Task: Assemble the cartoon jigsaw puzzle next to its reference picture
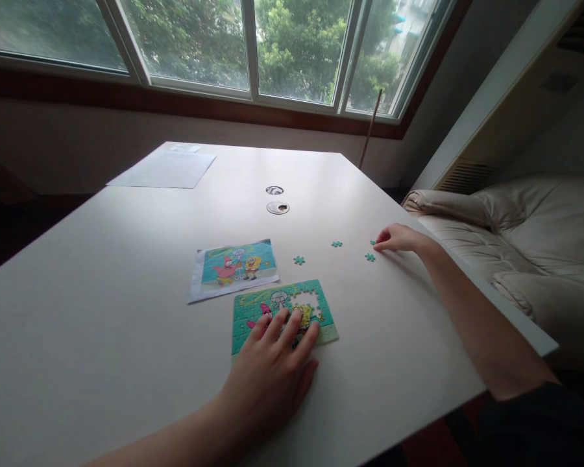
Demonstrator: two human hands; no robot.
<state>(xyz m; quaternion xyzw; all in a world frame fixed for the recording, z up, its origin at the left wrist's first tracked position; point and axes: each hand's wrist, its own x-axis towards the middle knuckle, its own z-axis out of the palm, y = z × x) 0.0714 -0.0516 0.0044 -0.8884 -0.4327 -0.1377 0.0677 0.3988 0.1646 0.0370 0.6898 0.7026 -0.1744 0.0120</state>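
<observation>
A mostly assembled jigsaw puzzle (246,311) with cartoon figures lies near the middle of the table, a gap showing in its upper right. My left hand (275,353) rests flat on its lower part, fingers spread, hiding some of the picture. Farther right, my right hand (396,238) pinches at a small green puzzle piece (372,242), partly covered by the fingertips. Just below it lies another green piece (370,257). Two more loose pieces, one at the centre right (337,244) and one above the puzzle (298,260), sit on the tabletop.
A printed reference picture (236,266) lies behind the puzzle on the white table (102,311). Two round metal-rimmed fittings (278,207) are set in the tabletop. Paper sheets (163,170) lie at the far left. A pale sofa (530,227) stands beyond the right edge.
</observation>
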